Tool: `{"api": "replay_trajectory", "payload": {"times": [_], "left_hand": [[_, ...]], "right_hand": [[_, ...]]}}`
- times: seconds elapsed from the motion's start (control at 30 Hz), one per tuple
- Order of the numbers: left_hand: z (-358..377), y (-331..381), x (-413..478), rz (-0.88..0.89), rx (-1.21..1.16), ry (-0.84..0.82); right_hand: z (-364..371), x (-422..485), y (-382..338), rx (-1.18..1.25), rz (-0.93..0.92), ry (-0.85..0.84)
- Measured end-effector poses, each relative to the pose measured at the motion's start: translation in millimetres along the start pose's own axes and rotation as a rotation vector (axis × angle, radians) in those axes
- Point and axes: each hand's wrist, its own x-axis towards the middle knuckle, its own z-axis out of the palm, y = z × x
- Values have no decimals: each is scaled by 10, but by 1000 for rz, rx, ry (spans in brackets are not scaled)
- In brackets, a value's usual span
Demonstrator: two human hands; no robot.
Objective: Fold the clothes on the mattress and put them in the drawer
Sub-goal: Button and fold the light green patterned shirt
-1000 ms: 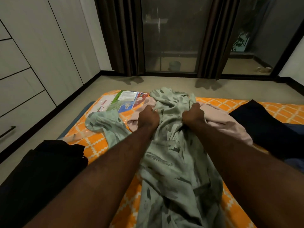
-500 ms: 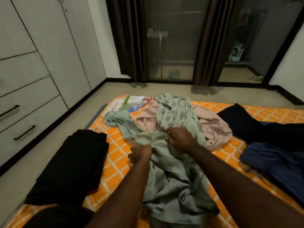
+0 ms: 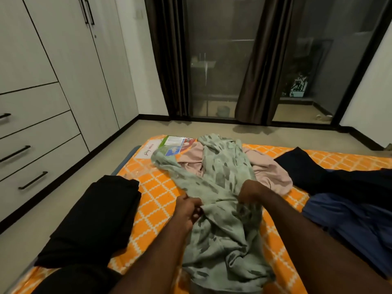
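Left hand (image 3: 188, 209), right hand (image 3: 251, 190) now nearer body, fingers curled gripping green shirt (image 3: 222, 234) mid-length, not far end. Shirt still crumpled; fold barely begun.

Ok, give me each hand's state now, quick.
Left hand: fingers curled, gripping the green patterned shirt.
Right hand: gripping the same shirt.

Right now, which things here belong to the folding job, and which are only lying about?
Job: green shirt, gripped by left hand and right hand; pink garment; blue garment; black clothes; drawers; mattress.
Lying about: plastic packet; curtains.
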Motion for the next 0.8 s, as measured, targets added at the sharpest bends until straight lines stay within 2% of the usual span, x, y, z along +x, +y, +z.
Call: {"api": "replay_trajectory", "payload": {"times": [0.07, 0.17, 0.27, 0.33, 0.43, 0.67, 0.8], "left_hand": [[-43, 40, 29, -48, -30, 26], [-110, 136, 121, -144, -158, 40], [-128, 203, 237, -183, -259, 9], [-102, 204, 234, -163, -286, -27], [-81, 144, 218, -104, -340, -88], [-82, 95, 223, -10, -430, -175], [-125, 131, 209, 53, -568, -192]], "right_hand": [[-81, -6, -46, -34, 30, -13], [-223, -37, -192, -31, -80, 111], [-267, -18, -408, 201, -214, 234], [-205, -4, -563, 266, -284, 194], [17, 43, -715, 320, -285, 113], [313, 141, -751, 492, -210, 270], [293, 153, -713, 600, -252, 220]]}}
